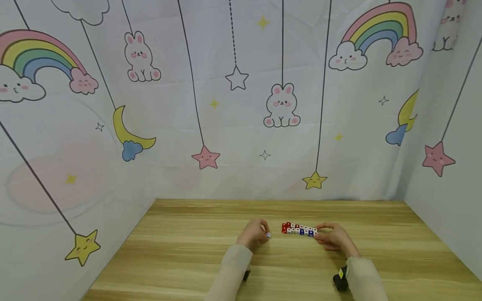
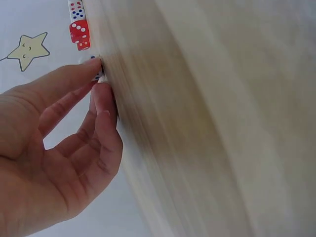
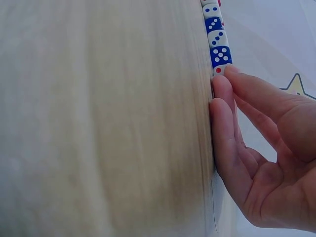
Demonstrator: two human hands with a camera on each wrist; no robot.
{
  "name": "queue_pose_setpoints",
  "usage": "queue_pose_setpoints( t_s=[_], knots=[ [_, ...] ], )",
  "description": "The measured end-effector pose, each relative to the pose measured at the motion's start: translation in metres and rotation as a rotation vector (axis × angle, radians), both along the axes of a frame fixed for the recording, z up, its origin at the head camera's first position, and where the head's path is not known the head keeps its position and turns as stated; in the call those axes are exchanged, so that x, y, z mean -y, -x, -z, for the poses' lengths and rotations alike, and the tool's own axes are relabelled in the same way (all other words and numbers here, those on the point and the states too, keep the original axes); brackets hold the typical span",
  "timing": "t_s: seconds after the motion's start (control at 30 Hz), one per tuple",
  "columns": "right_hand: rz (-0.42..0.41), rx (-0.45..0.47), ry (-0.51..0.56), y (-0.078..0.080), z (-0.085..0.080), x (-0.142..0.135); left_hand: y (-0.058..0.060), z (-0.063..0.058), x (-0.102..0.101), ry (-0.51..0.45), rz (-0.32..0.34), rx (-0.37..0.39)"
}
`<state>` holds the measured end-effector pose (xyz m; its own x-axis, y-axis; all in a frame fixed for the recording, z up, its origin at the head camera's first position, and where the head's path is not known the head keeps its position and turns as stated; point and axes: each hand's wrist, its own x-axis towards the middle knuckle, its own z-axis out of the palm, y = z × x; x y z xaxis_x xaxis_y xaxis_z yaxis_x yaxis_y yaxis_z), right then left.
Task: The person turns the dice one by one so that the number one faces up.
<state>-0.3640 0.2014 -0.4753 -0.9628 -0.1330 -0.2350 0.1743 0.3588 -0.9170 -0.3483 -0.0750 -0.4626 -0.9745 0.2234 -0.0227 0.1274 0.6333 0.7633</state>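
Note:
Two rows of small dice [image 1: 301,231] lie side by side on the wooden table, mixing white, blue and red ones. Red dice [image 2: 79,32] form the left end. To the left of the rows, my left hand [image 1: 255,232] pinches a white die [image 1: 268,235] with blue dots between thumb and fingertips, apart from the others. At the opposite end, my right hand [image 1: 335,239] pinches the last white die [image 3: 218,70] of the front row, whose red dot shows. A blue die [image 3: 220,55] sits right against it. Fingertips partly cover both pinched dice.
The wood-grain table [image 1: 180,251] reaches back to a white cloth wall [image 1: 241,179] printed with rabbits, stars and rainbows. Similar side walls stand at left and right. A black wrist device [image 1: 340,281] is strapped below the right sleeve.

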Motion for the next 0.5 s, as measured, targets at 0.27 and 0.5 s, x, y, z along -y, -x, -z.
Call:
queue_pose_setpoints(
  t_s=[0.27, 0.5],
  knots=[
    [0.001, -0.021, -0.018, -0.0019, 0.001, 0.0006, 0.0028, -0.0002, 0.0067, -0.052, -0.013, 0.044],
    [0.002, -0.014, -0.023, -0.0028, 0.0013, 0.0016, 0.0022, -0.0026, 0.0098, -0.028, 0.004, 0.016]
  ],
)
